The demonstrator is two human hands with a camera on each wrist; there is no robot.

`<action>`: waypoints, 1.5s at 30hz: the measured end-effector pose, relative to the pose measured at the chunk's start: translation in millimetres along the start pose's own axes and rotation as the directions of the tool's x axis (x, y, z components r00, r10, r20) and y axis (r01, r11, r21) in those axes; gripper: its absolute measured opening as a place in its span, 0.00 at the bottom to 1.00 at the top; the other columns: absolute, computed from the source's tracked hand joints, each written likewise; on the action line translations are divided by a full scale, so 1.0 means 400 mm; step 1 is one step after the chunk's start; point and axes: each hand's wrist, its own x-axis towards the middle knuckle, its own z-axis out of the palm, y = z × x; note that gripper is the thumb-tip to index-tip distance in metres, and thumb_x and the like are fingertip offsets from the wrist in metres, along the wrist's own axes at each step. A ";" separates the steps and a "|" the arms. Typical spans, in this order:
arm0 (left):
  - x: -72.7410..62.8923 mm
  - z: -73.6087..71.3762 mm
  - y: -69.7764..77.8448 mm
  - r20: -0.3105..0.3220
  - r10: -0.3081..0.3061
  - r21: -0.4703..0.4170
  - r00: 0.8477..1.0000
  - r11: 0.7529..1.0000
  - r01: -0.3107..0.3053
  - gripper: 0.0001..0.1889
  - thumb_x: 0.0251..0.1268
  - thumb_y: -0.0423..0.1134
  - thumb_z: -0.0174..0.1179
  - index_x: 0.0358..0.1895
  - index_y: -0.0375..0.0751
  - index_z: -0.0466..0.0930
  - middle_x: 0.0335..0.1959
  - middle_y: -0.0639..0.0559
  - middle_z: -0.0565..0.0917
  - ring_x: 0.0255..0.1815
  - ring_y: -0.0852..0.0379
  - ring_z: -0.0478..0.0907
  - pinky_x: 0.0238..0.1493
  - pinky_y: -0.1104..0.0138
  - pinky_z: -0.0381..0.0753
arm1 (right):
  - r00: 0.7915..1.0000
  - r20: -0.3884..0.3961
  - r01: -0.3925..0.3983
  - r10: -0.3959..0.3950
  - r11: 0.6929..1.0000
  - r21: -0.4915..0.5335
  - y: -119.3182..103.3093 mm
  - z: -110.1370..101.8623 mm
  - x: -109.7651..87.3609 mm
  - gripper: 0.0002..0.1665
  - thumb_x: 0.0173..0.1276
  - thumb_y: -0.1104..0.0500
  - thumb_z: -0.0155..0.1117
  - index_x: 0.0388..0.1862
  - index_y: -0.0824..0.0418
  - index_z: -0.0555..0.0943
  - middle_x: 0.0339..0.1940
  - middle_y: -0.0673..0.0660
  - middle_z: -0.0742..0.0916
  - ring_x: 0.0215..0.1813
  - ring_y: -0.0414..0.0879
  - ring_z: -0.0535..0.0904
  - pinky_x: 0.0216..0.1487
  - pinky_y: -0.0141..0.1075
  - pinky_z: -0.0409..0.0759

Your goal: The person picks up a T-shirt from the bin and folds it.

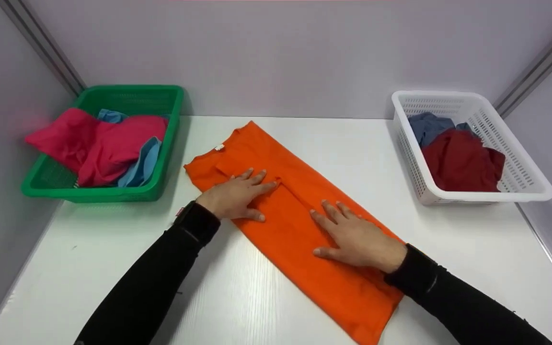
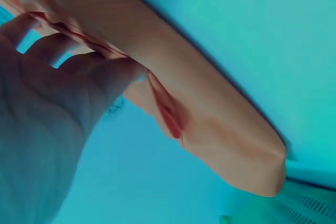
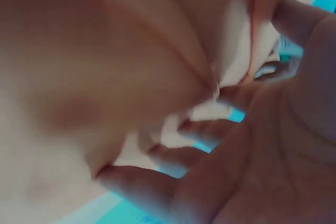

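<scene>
An orange shirt (image 1: 300, 239), folded into a long strip, lies slantwise on the white table, its neckline and small white label (image 1: 219, 147) at the far left end. My left hand (image 1: 233, 196) rests on the upper part with its fingers spread. Lower down, my right hand (image 1: 357, 239) lies on the cloth, also with spread fingers. In the left wrist view the fingers of the left hand (image 2: 47, 93) meet the cloth (image 2: 210, 114) along a fold. The right wrist view has the fingertips of the right hand (image 3: 252, 145) against creased cloth (image 3: 105, 77).
A green basket (image 1: 89, 193) at the back left holds pink and blue clothes, the pink cloth (image 1: 98, 143) hanging over its rim. At the back right stands a white basket (image 1: 496, 196) with a dark red garment (image 1: 463, 160) and a grey-blue one (image 1: 429, 127). Pale walls enclose the table.
</scene>
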 end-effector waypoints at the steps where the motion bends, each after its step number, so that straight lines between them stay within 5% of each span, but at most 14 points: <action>1: -0.001 -0.001 0.010 -0.007 -0.015 0.012 1.000 1.000 0.015 0.48 0.83 0.60 0.71 0.98 0.56 0.60 1.00 0.36 0.55 1.00 0.26 0.51 0.97 0.33 0.61 | 1.000 -0.011 0.018 -0.018 0.999 -0.032 0.007 -0.008 0.004 0.50 0.89 0.34 0.68 0.97 0.56 0.66 0.97 0.70 0.69 0.95 0.74 0.67 0.80 0.78 0.81; 5: -0.008 0.001 0.077 -0.031 -0.140 0.060 0.990 0.988 0.141 0.47 0.85 0.59 0.71 0.98 0.55 0.60 0.98 0.33 0.60 0.98 0.24 0.58 0.92 0.32 0.71 | 0.991 -0.024 0.129 -0.132 0.986 -0.106 0.047 -0.046 0.033 0.40 0.90 0.40 0.70 0.92 0.53 0.76 0.91 0.64 0.79 0.89 0.65 0.78 0.77 0.70 0.88; 8: -0.018 0.015 0.142 -0.027 -0.259 0.022 0.965 0.965 0.260 0.46 0.88 0.62 0.67 0.98 0.51 0.60 0.98 0.31 0.59 0.97 0.21 0.58 0.88 0.29 0.75 | 0.972 0.015 0.235 -0.235 0.968 -0.091 0.079 -0.068 0.059 0.39 0.86 0.49 0.77 0.91 0.48 0.78 0.94 0.58 0.78 0.93 0.62 0.75 0.81 0.70 0.85; 11: -0.026 0.040 0.192 -0.024 -0.313 -0.014 0.949 0.950 0.313 0.47 0.89 0.65 0.65 0.97 0.47 0.60 0.98 0.28 0.56 0.97 0.19 0.56 0.84 0.27 0.79 | 0.959 0.065 0.277 -0.274 0.960 -0.040 0.101 -0.074 0.078 0.44 0.81 0.54 0.82 0.92 0.44 0.77 0.98 0.54 0.72 0.98 0.60 0.67 0.83 0.71 0.83; 17: -0.033 0.069 0.202 -0.059 -0.271 -0.003 0.961 0.963 0.271 0.50 0.86 0.68 0.66 0.97 0.45 0.60 0.98 0.28 0.55 0.97 0.19 0.55 0.87 0.28 0.76 | 0.962 0.076 0.260 -0.263 0.964 0.047 0.101 -0.057 0.068 0.45 0.81 0.51 0.81 0.93 0.46 0.76 0.99 0.56 0.69 0.99 0.61 0.65 0.82 0.65 0.86; 26: 0.015 0.027 0.107 0.031 -0.081 -0.005 0.996 0.997 0.081 0.50 0.84 0.66 0.69 0.98 0.53 0.58 1.01 0.38 0.50 1.02 0.27 0.46 0.97 0.31 0.60 | 0.986 -0.015 0.163 -0.164 0.985 -0.053 0.016 -0.012 0.006 0.44 0.87 0.47 0.75 0.95 0.55 0.72 0.98 0.66 0.69 0.95 0.69 0.70 0.80 0.66 0.86; 34: 0.065 -0.007 0.048 0.075 0.025 0.026 0.997 0.999 -0.027 0.50 0.80 0.66 0.73 0.98 0.62 0.60 1.03 0.49 0.49 1.04 0.37 0.44 0.94 0.32 0.68 | 0.995 -0.072 0.067 -0.076 0.990 -0.123 -0.046 0.012 -0.005 0.42 0.90 0.42 0.70 0.94 0.56 0.73 0.95 0.68 0.73 0.91 0.70 0.75 0.65 0.67 0.95; 39: 0.049 -0.001 0.086 0.045 -0.031 0.034 0.999 0.999 0.030 0.47 0.84 0.65 0.71 0.97 0.58 0.62 1.02 0.47 0.51 1.03 0.36 0.47 0.93 0.32 0.70 | 0.985 -0.044 0.157 -0.168 0.970 -0.183 0.005 -0.007 0.017 0.40 0.88 0.35 0.70 0.91 0.49 0.78 0.92 0.64 0.78 0.89 0.67 0.78 0.69 0.67 0.93; 45: 0.008 0.042 0.197 -0.004 -0.180 0.017 0.984 0.983 0.180 0.49 0.87 0.68 0.66 0.98 0.49 0.59 1.00 0.37 0.55 1.01 0.31 0.54 0.83 0.30 0.81 | 0.954 0.064 0.297 -0.294 0.953 -0.058 0.090 -0.033 0.051 0.51 0.74 0.39 0.85 0.92 0.44 0.77 0.98 0.58 0.71 0.99 0.65 0.63 0.89 0.73 0.75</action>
